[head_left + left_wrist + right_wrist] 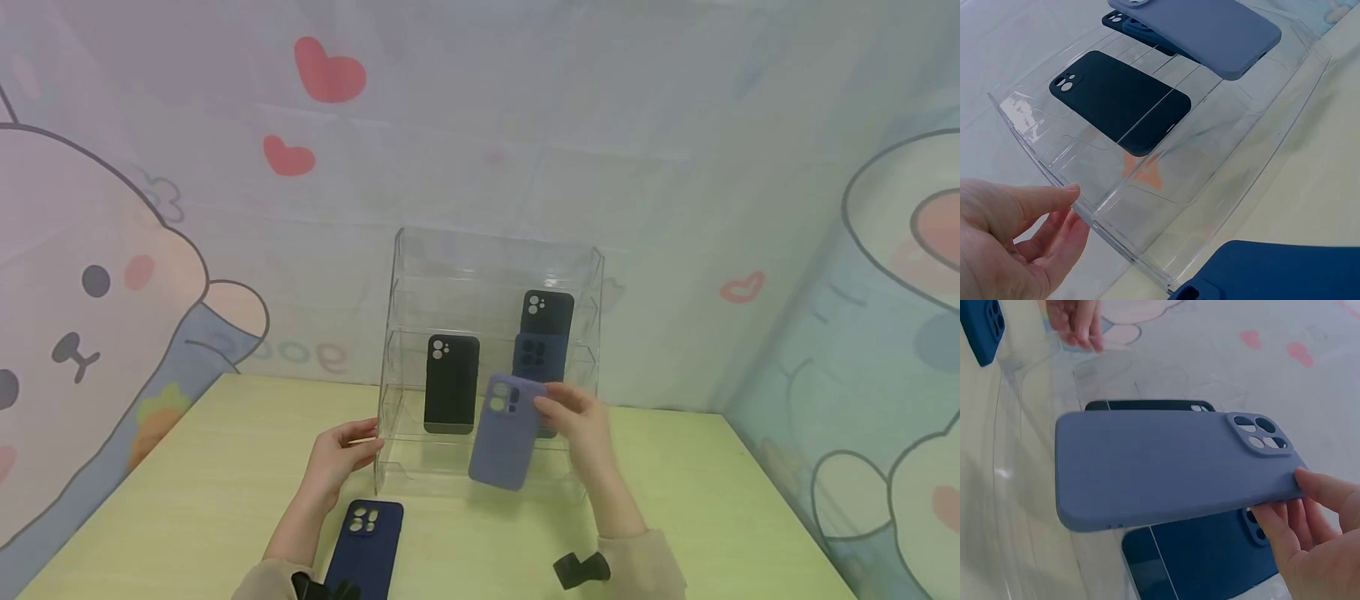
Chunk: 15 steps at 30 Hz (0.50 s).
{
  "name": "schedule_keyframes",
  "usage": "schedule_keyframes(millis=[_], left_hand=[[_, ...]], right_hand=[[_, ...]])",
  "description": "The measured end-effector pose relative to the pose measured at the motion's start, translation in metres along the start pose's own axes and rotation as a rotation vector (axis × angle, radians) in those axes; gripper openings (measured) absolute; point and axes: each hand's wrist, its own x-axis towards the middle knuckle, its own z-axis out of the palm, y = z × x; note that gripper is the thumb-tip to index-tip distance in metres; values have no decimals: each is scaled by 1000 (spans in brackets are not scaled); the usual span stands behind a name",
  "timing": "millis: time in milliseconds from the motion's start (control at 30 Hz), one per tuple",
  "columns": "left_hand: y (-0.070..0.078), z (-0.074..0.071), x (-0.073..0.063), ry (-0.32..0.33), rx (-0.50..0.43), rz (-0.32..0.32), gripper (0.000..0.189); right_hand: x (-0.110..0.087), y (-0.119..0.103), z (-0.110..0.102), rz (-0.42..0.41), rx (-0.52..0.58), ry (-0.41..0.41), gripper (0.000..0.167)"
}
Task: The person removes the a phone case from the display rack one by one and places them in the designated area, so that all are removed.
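Pale cloth backdrop (pixel 525 125), printed with cartoon animals (pixel 97 333) and red hearts (pixel 327 73), hanging behind a light yellow-green worktop (pixel 675 483). On the worktop stands a clear rack (pixel 480 287), transparent and tiered, with several see-through lips running across its width. The right hand (pixel 577 417) pinches a lavender-blue phone case (pixel 506 442) near its upper right corner, thumb against fingers; the case is held in front of the rack, tilted, with its camera cut-outs at the upper end. From the head view it overlaps the lower part of a dark blue case (pixel 538 354), which stands in the right part of the rack. Behind and above that, a small black case (pixel 557 312) occupies a higher tier (its lower portion is hidden). To the left, a larger black case (pixel 452 383) leans upright in the rack, its bottom end behind a clear lip. The left hand (pixel 341 458) pinches the left side edge of the rack between thumb and fingers. Just beside the left forearm, a navy case (pixel 367 546) lies on the worktop, cut-outs toward the rack. Both arms wear beige sleeves (pixel 645 567), and 2 black straps (pixel 581 571) show near the wrists.
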Motion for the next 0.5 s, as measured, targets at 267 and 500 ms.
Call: schedule_keyframes(millis=[267,500], left_hand=[[-1,0,1,3,-3,3,44],[-2,0,1,1,-10,7,44]], right_hand=[[-5,17,21,128,117,-64,26],[-17,39,35,239,104,-164,35]])
